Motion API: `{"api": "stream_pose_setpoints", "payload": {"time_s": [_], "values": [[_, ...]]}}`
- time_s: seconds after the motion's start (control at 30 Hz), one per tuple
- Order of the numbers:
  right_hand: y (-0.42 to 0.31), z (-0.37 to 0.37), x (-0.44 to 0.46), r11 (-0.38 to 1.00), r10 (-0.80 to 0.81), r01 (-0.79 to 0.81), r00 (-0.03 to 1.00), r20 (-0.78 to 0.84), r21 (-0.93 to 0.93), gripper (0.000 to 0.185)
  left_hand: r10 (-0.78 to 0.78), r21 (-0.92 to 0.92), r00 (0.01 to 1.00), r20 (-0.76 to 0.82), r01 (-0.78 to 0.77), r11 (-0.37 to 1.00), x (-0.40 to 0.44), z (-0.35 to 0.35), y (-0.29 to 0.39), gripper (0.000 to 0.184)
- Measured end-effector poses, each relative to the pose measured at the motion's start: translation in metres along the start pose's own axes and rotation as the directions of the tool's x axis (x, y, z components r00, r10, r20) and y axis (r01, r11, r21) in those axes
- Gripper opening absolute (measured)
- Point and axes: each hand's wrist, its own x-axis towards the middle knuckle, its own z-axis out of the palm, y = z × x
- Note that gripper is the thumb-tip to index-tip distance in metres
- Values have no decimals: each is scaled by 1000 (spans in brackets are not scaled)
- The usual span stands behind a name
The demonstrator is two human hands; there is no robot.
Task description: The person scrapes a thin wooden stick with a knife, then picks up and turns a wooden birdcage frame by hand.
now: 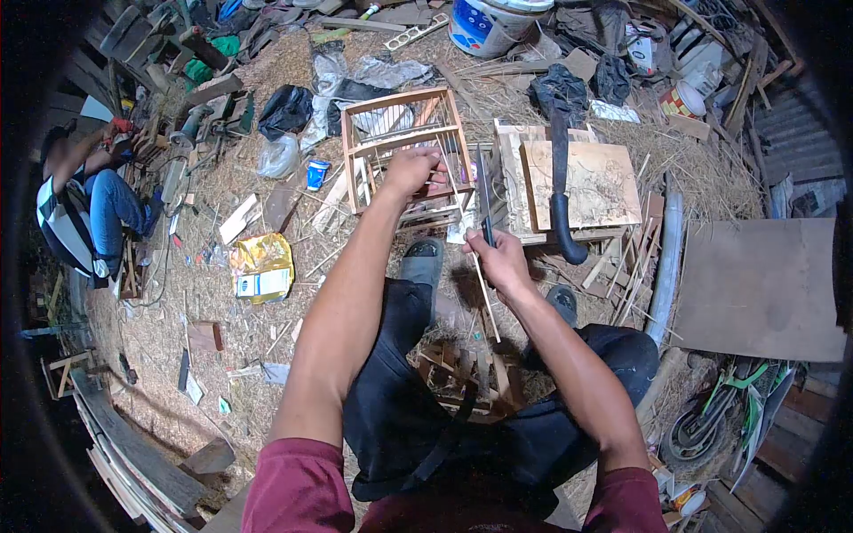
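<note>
A small wooden cage frame with thin bars stands on the ground in front of me. My left hand reaches into its near side, fingers curled around part of the frame; the fingertips are partly hidden by it. My right hand is closed on a knife, its narrow dark blade pointing away from me, beside the cage's right side. A thin wooden strip also sits in that hand and slants down toward my lap.
A large blade with a curved black handle lies across a wooden block on the right. Straw, offcuts and black bags cover the ground. At the far left another person sits working. A white bucket stands at the back.
</note>
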Motion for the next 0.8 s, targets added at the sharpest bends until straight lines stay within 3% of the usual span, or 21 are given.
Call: {"api": "stream_pose_setpoints", "payload": {"time_s": [0.2,0.3,0.4,0.43,0.53,0.67,0.77,0.8], "values": [[12,5,11,999,-34,34,999,-8,5,25,-21,9,1000,16,21,1000,5,-3,1,35],[5,-1,3,998,-22,24,999,41,-54,23,10,197,999,42,-18,980,8,-12,-1,35],[11,-8,-12,998,-18,22,996,83,-54,22,32,651,954,297,-227,724,-7,-22,10,37],[16,-12,-17,997,-11,19,996,93,-79,23,-101,772,949,300,-179,610,-19,-20,21,42],[29,-22,-34,992,51,-39,994,99,-121,22,-196,908,936,292,-207,364,-10,-32,-7,43],[17,-33,-57,992,25,-21,999,31,-123,17,-29,955,982,188,-176,239,-7,-19,-27,39],[7,-45,-58,995,-94,93,995,-18,-46,12,283,888,947,154,-258,380,-32,-13,4,29],[-2,-54,-58,974,-192,186,981,-40,-129,11,398,864,907,142,-310,398,-35,-13,12,26]]}}
